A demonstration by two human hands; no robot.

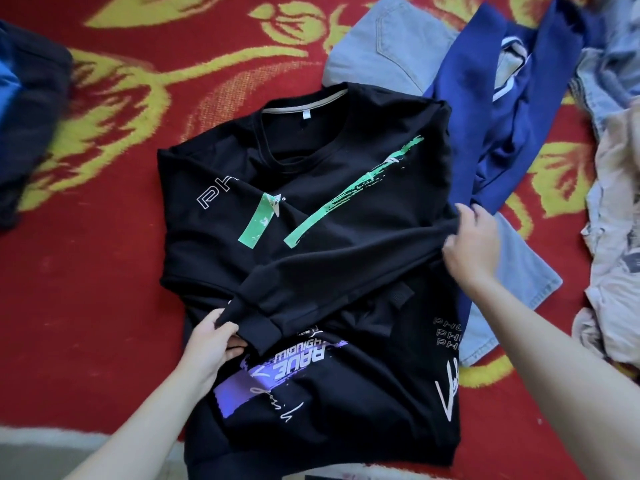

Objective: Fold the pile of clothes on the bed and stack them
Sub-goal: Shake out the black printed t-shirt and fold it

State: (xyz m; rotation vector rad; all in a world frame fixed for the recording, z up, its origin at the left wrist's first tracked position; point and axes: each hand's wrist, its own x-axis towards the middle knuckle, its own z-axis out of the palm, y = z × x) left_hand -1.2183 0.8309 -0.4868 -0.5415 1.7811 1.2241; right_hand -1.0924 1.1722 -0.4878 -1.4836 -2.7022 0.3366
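Far left: dark clothes heap (27,98) on the red-yellow bedspread (121,109), set apart from the work, maybe the done stack, can't tell. Left hand (211,344) pinches the sleeve cuff (258,322), fingers curled round it, holding the sleeve laid across the chest so it sits inside the body outline. Black sweatshirt (311,209) lies flat mid-bed, print up, collar away from the person. Right hand (471,244) grips the sleeve's shoulder end, fingers curled, likely to keep the fold edge straight. Beside it are a blue garment (485,116) and light denim (381,53). Pale unfolded pile (613,237) far right, waiting.
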